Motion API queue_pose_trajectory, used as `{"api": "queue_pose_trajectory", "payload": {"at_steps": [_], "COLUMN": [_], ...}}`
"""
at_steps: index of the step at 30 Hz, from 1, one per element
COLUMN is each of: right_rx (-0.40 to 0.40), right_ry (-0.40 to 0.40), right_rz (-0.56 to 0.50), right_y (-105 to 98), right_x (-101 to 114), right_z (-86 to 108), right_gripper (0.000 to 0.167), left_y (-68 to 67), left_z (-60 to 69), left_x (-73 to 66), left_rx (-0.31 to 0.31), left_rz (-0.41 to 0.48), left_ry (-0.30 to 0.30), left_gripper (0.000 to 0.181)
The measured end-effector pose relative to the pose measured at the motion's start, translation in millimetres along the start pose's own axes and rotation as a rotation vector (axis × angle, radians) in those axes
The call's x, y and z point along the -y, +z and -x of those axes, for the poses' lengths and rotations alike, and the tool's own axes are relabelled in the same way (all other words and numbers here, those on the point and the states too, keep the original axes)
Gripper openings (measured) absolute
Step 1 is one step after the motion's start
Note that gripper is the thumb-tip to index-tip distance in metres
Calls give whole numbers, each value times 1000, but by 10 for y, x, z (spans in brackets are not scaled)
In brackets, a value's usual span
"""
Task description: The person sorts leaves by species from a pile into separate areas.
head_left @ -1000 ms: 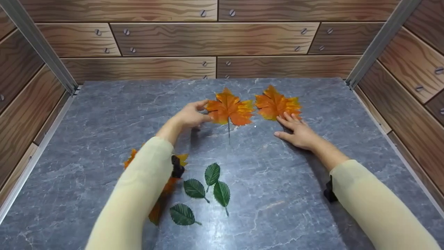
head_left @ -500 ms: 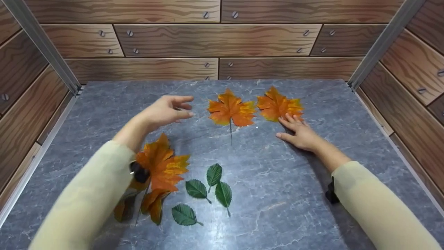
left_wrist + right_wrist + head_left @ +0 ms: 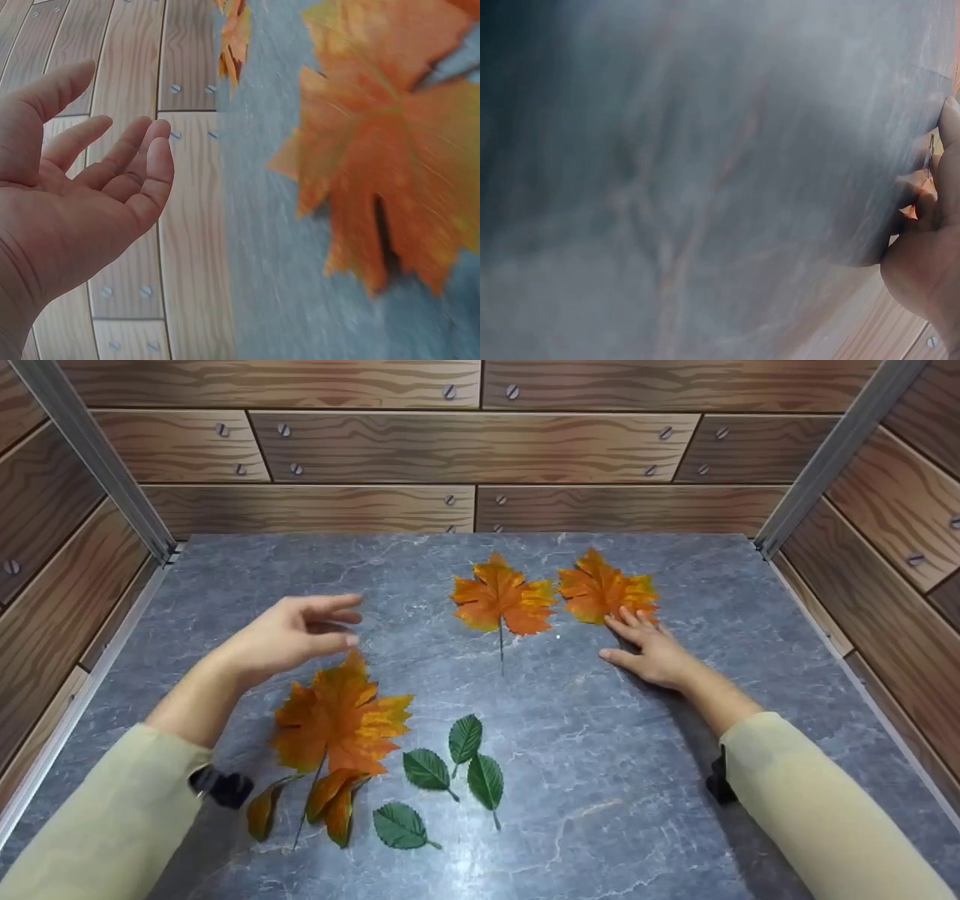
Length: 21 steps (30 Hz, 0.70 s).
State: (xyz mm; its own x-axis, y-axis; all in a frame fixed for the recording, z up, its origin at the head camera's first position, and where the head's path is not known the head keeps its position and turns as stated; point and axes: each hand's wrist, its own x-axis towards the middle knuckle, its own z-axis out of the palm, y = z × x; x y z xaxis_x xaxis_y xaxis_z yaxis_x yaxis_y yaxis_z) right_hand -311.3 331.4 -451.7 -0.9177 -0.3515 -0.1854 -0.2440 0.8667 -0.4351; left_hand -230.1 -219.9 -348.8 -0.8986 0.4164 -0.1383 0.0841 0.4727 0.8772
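My left hand (image 3: 281,636) hovers with loose fingers just beyond the tip of a large orange maple leaf (image 3: 341,716). In the left wrist view that hand (image 3: 97,176) has its palm bare, with the maple leaf (image 3: 390,142) to its right. At the back, my right hand (image 3: 651,651) rests its spread fingertips on the lower edge of the right-hand maple leaf (image 3: 600,585). Left of that leaf lies another maple leaf (image 3: 499,596), flat, its thin stem pointing toward me. The right wrist view shows only part of the right hand (image 3: 926,255), at its edge.
Several green leaves (image 3: 426,770) lie in the front middle of the grey marbled table (image 3: 615,810). Two curled orange-brown leaf pieces (image 3: 334,806) lie beside the large leaf's stem. Wood-patterned panels (image 3: 465,446) and metal posts enclose the back and sides.
My left hand has drawn away from the left of the two back maple leaves, moving left and toward me. The large front leaf is uncovered. My right hand has kept its place.
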Motion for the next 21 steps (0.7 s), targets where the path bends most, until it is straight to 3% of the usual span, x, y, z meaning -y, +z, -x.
{"api": "queue_pose_trajectory", "payload": {"at_steps": [7, 13, 17, 21], "right_rx": [-1, 0, 3, -1], "right_ry": [3, -6, -6, -8], "right_rz": [0, -6, -5, -4], "right_y": [3, 13, 8, 7], "right_x": [3, -9, -10, -15], "right_z": [3, -8, -5, -7], "right_gripper": [83, 84, 85, 84], "left_y": [-18, -29, -24, 3], "left_z": [300, 526, 615, 634], "left_x": [296, 667, 873, 989], "left_rx": [-24, -57, -63, -80], "left_rz": [13, 45, 26, -24], "left_ry": [-22, -67, -108, -113], "left_gripper": [73, 78, 80, 81]}}
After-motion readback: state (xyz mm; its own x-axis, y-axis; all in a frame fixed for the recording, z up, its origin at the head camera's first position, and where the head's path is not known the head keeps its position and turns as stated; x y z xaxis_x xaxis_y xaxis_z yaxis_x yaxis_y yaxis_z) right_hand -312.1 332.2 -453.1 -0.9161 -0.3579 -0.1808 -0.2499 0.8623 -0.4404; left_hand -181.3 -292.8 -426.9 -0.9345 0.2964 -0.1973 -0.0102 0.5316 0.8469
